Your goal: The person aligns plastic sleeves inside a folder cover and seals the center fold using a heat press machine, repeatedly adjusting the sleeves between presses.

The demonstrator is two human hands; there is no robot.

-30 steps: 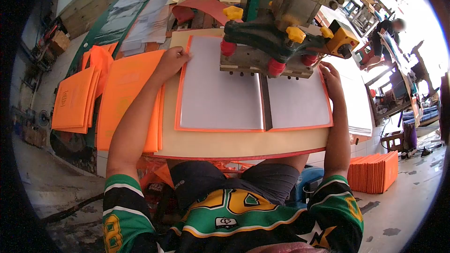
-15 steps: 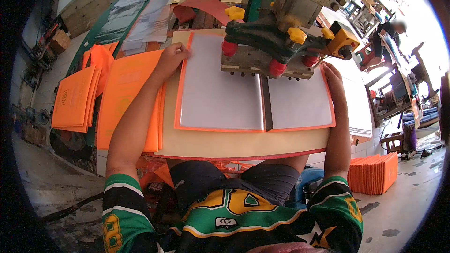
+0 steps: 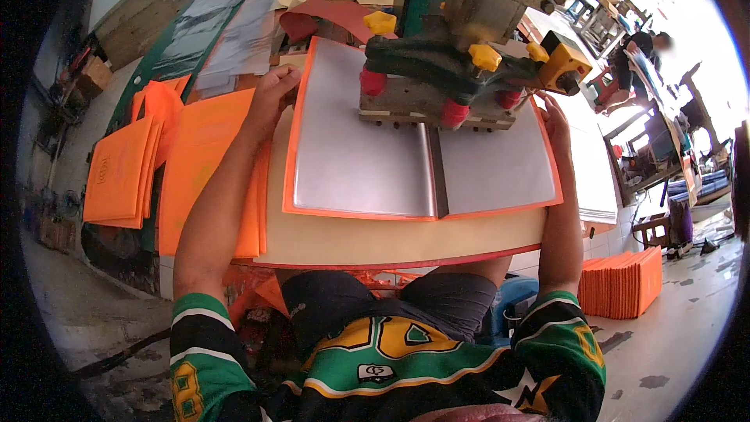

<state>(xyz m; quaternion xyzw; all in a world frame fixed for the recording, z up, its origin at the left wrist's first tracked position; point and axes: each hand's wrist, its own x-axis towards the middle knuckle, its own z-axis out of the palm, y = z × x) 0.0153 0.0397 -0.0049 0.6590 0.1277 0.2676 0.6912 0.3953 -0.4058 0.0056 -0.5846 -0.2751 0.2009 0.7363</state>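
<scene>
An open orange folder (image 3: pixel 367 164) with pale, shiny plastic inner sheets and a dark spine strip lies under a press head (image 3: pixel 437 98). My left hand (image 3: pixel 275 92) is closed at the folder's upper left edge, fingertips partly hidden. At the right edge, my right hand (image 3: pixel 555 121) pinches the border, its fingers partly behind the folder. The left side of the folder looks slightly raised off the cream board (image 3: pixel 406 242). The press head covers the folder's upper middle.
Orange covers (image 3: pixel 207 164) lie left of the board, with more orange folders (image 3: pixel 121 176) beyond. Clear plastic sheets (image 3: pixel 242 31) rest at the back left. Yellow knobs (image 3: pixel 484 57) stick out of the press. A stack of orange folders (image 3: pixel 621 283) stands on the floor; a person (image 3: pixel 637 62) sits far right.
The folder has shifted a little to the left and its left side has tilted up. My left hand has moved slightly left with it; my right hand stays at the right edge.
</scene>
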